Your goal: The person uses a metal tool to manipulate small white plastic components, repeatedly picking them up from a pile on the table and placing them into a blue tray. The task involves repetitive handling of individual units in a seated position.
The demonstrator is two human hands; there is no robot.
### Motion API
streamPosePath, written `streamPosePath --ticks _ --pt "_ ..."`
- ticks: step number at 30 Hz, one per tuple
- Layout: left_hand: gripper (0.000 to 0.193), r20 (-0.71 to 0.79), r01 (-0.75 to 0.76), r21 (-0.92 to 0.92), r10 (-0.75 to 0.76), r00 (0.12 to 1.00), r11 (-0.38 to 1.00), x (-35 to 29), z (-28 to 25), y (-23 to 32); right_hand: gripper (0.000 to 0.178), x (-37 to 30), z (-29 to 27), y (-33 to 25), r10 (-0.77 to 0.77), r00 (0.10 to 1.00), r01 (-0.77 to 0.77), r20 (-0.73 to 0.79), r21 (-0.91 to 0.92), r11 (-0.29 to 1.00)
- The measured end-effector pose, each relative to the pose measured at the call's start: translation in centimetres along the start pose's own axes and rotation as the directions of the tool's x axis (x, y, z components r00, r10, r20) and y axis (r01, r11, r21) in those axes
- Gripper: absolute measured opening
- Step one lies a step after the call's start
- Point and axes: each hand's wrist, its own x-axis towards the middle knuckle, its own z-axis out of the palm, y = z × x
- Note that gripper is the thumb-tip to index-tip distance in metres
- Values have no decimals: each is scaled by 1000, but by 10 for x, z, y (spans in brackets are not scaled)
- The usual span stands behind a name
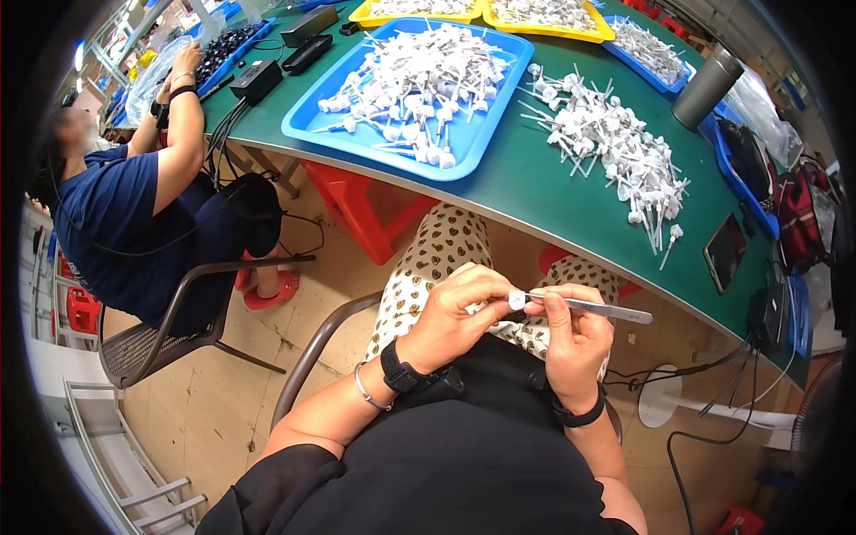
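Over my lap, my left hand [459,308] pinches a small white plastic piece with a round head [517,300] between thumb and fingertips. My right hand [575,343] is closed around metal tweezers [617,311], whose thin tip meets the white piece. The tweezers' flat end sticks out to the right past my fingers. On the green table ahead lies a loose pile of white stemmed pieces [615,147]. More of them fill a blue tray [308,125] to its left. What the tweezer tip does inside the piece is too small to tell.
Yellow trays [539,29] stand at the back. A grey metal flask [707,87] and a phone [725,252] are on the table's right side. A co-worker [134,205] sits at the left. Red stools [357,205] stand under the green table [526,201]; cables [687,455] hang at right.
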Motion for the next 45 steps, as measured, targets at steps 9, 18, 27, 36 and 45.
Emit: streamPosePath --ticks 9,18,27,36,45 --pt "18 20 -26 5 26 999 1000 -2 3 -3 8 6 -6 -10 76 993 -67 85 -108 992" --pt "17 15 71 -132 -69 997 989 0 3 -3 10 0 0 -6 -94 995 91 -16 -125 988" --pt "16 51 149 -276 -140 989 949 -2 3 -1 10 1 -2 -1 -103 994 106 43 -78 991" --pt "15 46 149 -248 -142 989 957 -3 3 -4 10 0 1 -3 -73 997 73 16 -11 997" --pt "16 36 87 -134 -83 996 987 -3 2 -4 9 1 0 0 -90 996 92 29 -68 993"
